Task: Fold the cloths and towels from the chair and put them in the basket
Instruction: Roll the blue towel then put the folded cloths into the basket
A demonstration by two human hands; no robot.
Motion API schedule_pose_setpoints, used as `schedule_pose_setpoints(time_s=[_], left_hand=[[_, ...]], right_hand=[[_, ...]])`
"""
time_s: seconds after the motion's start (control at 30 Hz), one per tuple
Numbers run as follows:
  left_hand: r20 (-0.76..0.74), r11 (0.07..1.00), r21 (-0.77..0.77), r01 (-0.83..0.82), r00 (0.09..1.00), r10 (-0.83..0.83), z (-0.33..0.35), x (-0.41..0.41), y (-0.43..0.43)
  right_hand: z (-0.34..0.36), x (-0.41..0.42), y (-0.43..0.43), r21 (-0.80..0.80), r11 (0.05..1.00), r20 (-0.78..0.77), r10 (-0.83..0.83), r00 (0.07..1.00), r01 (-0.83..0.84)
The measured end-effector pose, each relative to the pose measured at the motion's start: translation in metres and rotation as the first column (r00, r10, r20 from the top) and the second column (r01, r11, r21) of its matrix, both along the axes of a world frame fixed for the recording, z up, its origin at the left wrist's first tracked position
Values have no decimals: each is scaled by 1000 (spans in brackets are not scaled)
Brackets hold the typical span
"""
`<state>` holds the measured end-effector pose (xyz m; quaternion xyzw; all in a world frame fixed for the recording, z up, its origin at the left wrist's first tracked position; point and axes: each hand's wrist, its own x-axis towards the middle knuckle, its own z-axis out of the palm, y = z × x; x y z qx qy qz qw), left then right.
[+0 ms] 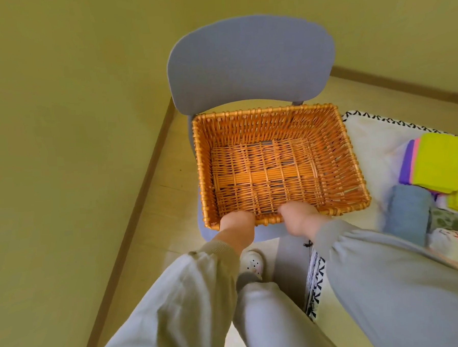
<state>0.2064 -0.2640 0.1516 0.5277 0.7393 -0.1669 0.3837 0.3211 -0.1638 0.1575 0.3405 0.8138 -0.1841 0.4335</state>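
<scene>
Both hands — left hand (237, 222) and right hand (300, 217) — are gripping the near rim of the empty basket (272, 118) sitting on the chair (251, 63); folded cloths (438, 166) are waiting nearby — I'd be keeping it level.

A rectangular orange-brown wicker basket (265, 110) lies open side up over the seat of the blue-grey chair (248, 63) at frame centre. At the right edge, a folded yellow cloth (438, 162) tops pink and purple cloths (405, 164), with a folded grey-blue towel (407, 214) just below them.
</scene>
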Motion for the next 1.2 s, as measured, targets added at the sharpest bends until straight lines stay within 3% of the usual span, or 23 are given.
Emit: schedule_pose_setpoints(time_s=[0.1, 0.33, 0.47, 0.57, 0.7, 0.93, 1.1, 1.2], left_hand=[[10, 999, 10, 49, 999, -49, -9, -1, 11], [22, 981, 34, 193, 981, -194, -23, -3, 26], [-8, 994, 61, 92, 996, -92, -24, -2, 25], [-155, 961, 275, -24, 986, 68, -35, 13, 8], [-246, 862, 487, -136, 927, 285, -36, 44, -14], [-168, 741, 598, -307, 856, 490, -20, 117, -16], [-87, 582, 761, -287, 843, 530, -34, 196, 2], [-141, 516, 852, -86, 912, 384, -48, 233, 16]], right_hand=[[-11, 1, 4, -13, 999, -50, -42, 998, 42], [-35, 11, 9, 96, 990, -171, 119, 978, -104], [-36, 7, 12, 142, 973, -215, 210, 954, -182], [-46, 15, 14, 182, 954, -306, 285, 908, -238], [-49, 33, 8, 316, 936, -485, 299, 822, -154], [-25, 117, 16, 389, 921, -687, 276, 672, 20], [-32, 197, 35, 338, 917, -808, 168, 564, 211], [-45, 249, 60, 321, 882, -804, 62, 591, 344]])
